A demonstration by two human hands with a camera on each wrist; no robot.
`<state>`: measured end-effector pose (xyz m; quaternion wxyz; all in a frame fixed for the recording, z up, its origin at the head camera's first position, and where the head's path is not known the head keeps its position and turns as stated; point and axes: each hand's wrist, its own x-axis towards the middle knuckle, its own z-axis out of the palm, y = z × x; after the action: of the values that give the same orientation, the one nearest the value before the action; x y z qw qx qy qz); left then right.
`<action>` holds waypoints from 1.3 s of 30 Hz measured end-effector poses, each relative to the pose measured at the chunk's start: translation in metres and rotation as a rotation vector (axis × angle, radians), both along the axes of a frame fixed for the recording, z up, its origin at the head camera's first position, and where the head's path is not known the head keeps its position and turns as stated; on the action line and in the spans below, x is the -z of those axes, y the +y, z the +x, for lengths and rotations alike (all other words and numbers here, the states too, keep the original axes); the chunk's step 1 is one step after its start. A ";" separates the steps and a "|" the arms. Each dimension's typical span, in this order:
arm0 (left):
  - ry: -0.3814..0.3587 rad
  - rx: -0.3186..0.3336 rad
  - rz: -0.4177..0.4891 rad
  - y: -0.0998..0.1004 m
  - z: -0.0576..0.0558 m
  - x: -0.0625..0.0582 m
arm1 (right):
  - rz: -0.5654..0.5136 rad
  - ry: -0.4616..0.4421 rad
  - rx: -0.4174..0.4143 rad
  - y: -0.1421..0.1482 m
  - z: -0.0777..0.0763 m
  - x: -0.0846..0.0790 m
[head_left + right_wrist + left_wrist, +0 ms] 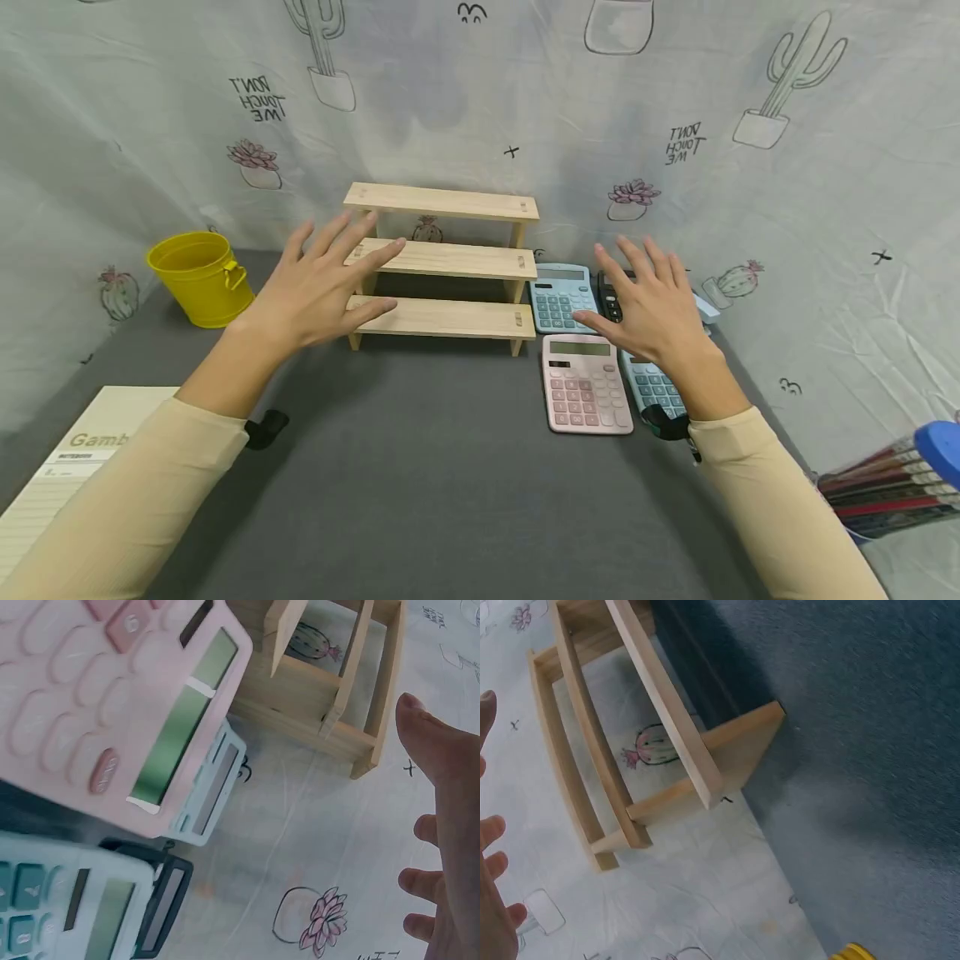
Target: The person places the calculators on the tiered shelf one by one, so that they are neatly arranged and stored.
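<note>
Cactus-print cloth (465, 108): hangs behind, presumably as a backdrop
Wooden three-tier shelf (442, 318): upright near the cloth, lowest tier frontmost, probably so none hides another
Left hand (311, 292): fingers spread, holding nothing, by the shelf's left end
Right hand (658, 312): well apart from the left, also empty, raised over light-blue calculators (651, 387)
Pink calculator (587, 392): flat, grouped beside those, right of the shelf, perhaps for easy reach

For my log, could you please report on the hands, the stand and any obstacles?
Left hand, right hand: both empty, hovering. Wooden stand: upright. Possible obstacle: calculators close on its right.
</note>
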<state>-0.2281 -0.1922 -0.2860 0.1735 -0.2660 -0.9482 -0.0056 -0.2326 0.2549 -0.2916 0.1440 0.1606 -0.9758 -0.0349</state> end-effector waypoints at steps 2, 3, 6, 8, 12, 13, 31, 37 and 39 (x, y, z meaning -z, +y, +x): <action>0.003 0.001 0.013 -0.003 0.001 0.003 | -0.001 0.001 -0.002 0.004 0.002 0.001; 0.006 0.001 0.020 -0.004 0.001 0.004 | -0.001 0.002 -0.003 0.006 0.003 0.001; 0.016 0.002 0.041 -0.009 0.002 0.008 | -0.006 0.006 -0.009 0.010 0.005 0.002; 0.015 0.002 0.050 -0.012 0.003 0.010 | -0.007 0.006 -0.013 0.013 0.006 0.002; 0.003 -0.004 0.059 -0.018 0.005 0.017 | -0.011 -0.010 -0.013 0.018 0.011 0.004; 0.001 -0.007 0.062 -0.020 0.006 0.019 | -0.014 -0.014 -0.012 0.020 0.012 0.005; -0.037 -0.029 0.133 -0.047 0.003 0.043 | -0.165 -0.080 0.017 0.066 0.034 0.040; -0.074 -0.040 0.156 -0.054 0.004 0.053 | -0.231 -0.113 0.015 0.077 0.037 0.050; -0.094 -0.045 0.159 -0.057 0.005 0.055 | -0.236 -0.140 0.025 0.080 0.037 0.053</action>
<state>-0.2233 -0.2491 -0.3413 0.1495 -0.2293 -0.9576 -0.0894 -0.1951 0.3350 -0.3441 0.0929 0.1322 -0.9828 0.0895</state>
